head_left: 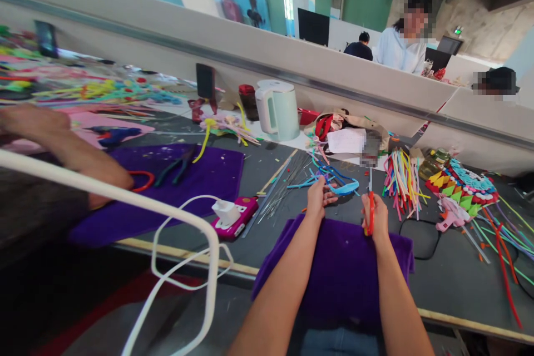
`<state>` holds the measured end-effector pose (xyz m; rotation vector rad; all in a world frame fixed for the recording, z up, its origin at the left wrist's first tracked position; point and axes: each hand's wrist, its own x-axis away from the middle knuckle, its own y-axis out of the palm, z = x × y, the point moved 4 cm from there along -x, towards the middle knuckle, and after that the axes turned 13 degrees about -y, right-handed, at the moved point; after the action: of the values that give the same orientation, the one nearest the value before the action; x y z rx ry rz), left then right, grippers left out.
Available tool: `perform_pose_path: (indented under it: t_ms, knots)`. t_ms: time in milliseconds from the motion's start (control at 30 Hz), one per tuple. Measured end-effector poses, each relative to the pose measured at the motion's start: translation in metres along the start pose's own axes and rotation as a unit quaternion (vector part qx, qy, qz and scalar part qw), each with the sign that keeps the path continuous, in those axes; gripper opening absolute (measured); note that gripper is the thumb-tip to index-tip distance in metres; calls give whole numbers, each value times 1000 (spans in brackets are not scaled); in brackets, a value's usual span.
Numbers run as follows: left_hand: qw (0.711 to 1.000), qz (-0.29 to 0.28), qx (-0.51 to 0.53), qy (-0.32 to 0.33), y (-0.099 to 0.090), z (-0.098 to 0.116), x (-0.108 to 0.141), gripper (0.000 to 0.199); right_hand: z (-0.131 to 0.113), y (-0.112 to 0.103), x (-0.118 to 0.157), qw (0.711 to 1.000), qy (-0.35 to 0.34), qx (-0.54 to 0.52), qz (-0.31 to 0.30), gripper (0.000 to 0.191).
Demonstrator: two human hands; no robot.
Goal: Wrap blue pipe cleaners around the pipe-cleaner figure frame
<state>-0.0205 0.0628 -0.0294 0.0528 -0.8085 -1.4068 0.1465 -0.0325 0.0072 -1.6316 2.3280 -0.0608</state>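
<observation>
From where I stand, taking twelve o'clock as straight across the desk [459,278] from the seated person, the left hand [320,198] is pinched narrow at the fingertips around some blue craft stems, its other fingers loosely spread. The light-blue looped piece [347,188] of that work sits at about two o'clock from this hand, reaching toward the other one, with darker blue stems [334,170] just beyond it. The right hand [379,217] is closed round the red-orange handles of a pair of scissors [371,206], whose blades point to twelve; from this hand the light-blue loop lies at ten o'clock, just beside the blades and seemingly apart from them.

A purple cloth [346,267] spreads at six o'clock, beneath both forearms. At one o'clock from the right hand there's a bundle of many-coloured stems [403,181], and at three a pink glue gun [453,215]. From the left hand, thin wires [286,183] lie at ten, a pale kettle [286,111] stands at eleven, and a magenta power strip [246,217] rests near nine; farther out at ten, a co-worker's arm [83,158] reaches in
</observation>
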Motion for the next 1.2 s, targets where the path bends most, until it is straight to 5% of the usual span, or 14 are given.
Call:
perform_pose_path:
  t_ms: [167,300,400,600,767,900,1033,1133,1200]
  knots:
    - [996,29,-51,64,4,2,4,49,3,-22,-10,957,-32,288,31,43]
    - [978,37,6,206,4,16,9,48,3,-23,-6,905,-9,423,-35,44]
    - [968,51,41,243,0,22,10,48,1,-20,1,874,-26,477,-90,36]
    - [976,18,43,212,3,21,11,48,-10,4,7,872,-109,442,-178,32]
    - [983,-110,-12,145,24,11,23,50,-9,7,-3,866,-108,480,-88,46]
    - [974,-203,-58,77,37,-2,30,48,-1,3,-7,852,-88,508,-88,35]
    - [971,-212,-88,61,37,-10,27,46,-3,-7,-10,907,-119,403,-20,22]
    - [979,-176,-77,70,33,-11,20,44,-2,-16,-13,983,-126,130,-21,27]
    - [982,-151,-76,86,30,-10,17,43,0,-19,-15,992,-99,-60,-43,42]
